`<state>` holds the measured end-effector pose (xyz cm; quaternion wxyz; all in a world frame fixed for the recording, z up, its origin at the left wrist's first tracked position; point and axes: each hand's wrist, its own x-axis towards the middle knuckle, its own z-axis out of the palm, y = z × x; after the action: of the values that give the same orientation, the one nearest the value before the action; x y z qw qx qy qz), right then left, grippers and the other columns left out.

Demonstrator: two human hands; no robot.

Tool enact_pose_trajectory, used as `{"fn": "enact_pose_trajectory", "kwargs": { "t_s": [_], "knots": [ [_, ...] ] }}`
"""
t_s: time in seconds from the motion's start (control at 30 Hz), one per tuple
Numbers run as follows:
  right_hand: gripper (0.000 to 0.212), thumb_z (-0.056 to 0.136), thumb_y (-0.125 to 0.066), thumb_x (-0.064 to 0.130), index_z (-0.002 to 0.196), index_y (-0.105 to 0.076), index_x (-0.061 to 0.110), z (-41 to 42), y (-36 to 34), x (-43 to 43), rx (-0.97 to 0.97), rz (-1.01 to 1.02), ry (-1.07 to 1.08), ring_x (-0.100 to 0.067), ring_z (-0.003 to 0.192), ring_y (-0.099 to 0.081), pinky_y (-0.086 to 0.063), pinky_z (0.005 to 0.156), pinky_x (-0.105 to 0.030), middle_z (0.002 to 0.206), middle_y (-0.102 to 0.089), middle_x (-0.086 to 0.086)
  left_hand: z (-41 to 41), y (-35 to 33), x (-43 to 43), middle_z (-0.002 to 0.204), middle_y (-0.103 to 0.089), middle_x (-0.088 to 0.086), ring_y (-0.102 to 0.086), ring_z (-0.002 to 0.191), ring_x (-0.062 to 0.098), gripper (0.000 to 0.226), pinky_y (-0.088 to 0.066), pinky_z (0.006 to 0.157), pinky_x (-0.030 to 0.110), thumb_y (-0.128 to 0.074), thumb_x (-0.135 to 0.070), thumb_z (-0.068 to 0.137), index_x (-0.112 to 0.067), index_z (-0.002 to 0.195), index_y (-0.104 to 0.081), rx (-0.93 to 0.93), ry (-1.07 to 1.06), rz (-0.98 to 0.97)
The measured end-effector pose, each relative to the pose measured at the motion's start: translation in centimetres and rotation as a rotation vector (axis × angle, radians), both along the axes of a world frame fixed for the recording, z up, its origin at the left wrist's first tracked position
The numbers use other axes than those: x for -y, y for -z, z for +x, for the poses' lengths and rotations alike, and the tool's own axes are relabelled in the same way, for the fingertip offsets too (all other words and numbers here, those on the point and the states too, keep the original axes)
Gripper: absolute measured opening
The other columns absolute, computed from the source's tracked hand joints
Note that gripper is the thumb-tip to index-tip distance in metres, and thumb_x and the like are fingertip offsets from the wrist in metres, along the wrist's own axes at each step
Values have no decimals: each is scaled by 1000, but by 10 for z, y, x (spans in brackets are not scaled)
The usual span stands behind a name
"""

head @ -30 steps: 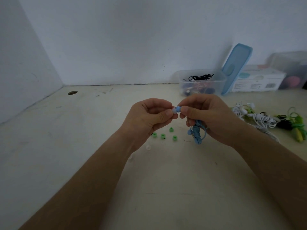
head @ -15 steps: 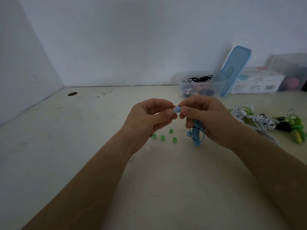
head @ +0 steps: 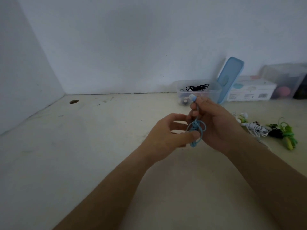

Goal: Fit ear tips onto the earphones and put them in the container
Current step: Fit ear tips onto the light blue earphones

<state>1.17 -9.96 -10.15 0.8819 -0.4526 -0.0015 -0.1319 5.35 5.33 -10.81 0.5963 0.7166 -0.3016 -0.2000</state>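
My right hand (head: 217,125) holds up a blue earbud (head: 192,98) with a pale tip on it, pinched at its stem above the table. The blue coiled cord (head: 196,132) hangs below it between both hands. My left hand (head: 167,138) pinches the lower part of that cord bundle with thumb and fingers. The clear container (head: 214,92) stands open at the back, just behind the raised earbud, with black earphones inside. The green ear tips are hidden behind my hands.
A blue lid (head: 230,78) leans against the container. A white box (head: 250,90) and a clear bin (head: 285,78) stand at the back right. White earphones (head: 255,129) and green earphones (head: 287,135) lie on the table to the right. A hole (head: 74,101) marks the far left.
My right hand has lifted the earbud up and away from my left hand. My left hand has let go of the bud and dropped to pinch the cord bundle. The view shifted left.
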Motion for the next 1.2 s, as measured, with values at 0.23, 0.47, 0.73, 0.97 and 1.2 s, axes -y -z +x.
{"fn": "enact_pose_trajectory", "kwargs": {
  "t_s": [0.23,0.47,0.73,0.97,1.2],
  "knots": [
    [18,92,-59,15,106,-65,5,0,-5,2,-22,-15,131,-14,75,-64,-54,74,-29,85,-67,-4,-3,-6,10,102,-73,11,-74,81,27,48,-62,69,31,-80,-9,79,-16,121,-57,-96,-22,-40],
    [10,87,-69,13,95,-69,20,5,-32,25,-201,-229,365,-14,73,-59,-46,68,-29,85,-70,-2,22,-27,34,99,-72,14,-73,83,26,40,-62,73,33,-82,-10,77,-6,113,-65,-18,-153,-15],
    [14,89,-61,-2,93,-69,9,54,-71,91,-255,-401,448,-22,71,-63,-56,64,-28,84,-66,-14,100,-57,115,94,-71,-1,-60,75,5,35,-43,60,3,-85,-16,70,-18,101,-69,447,-300,118],
    [11,87,-67,10,91,-71,20,122,-66,135,-410,-914,523,-17,73,-66,-59,77,-39,88,-71,-6,170,-52,157,119,-64,5,-61,97,17,56,-50,82,26,-84,-25,76,-18,125,-56,589,-275,440],
    [24,91,-54,10,102,-72,21,121,-57,137,-407,-1227,591,-4,72,-60,-44,60,-15,91,-66,5,177,-43,136,121,-65,1,-60,105,15,42,-47,94,26,-68,-33,90,-16,127,-60,614,-290,371]
  ]
}}
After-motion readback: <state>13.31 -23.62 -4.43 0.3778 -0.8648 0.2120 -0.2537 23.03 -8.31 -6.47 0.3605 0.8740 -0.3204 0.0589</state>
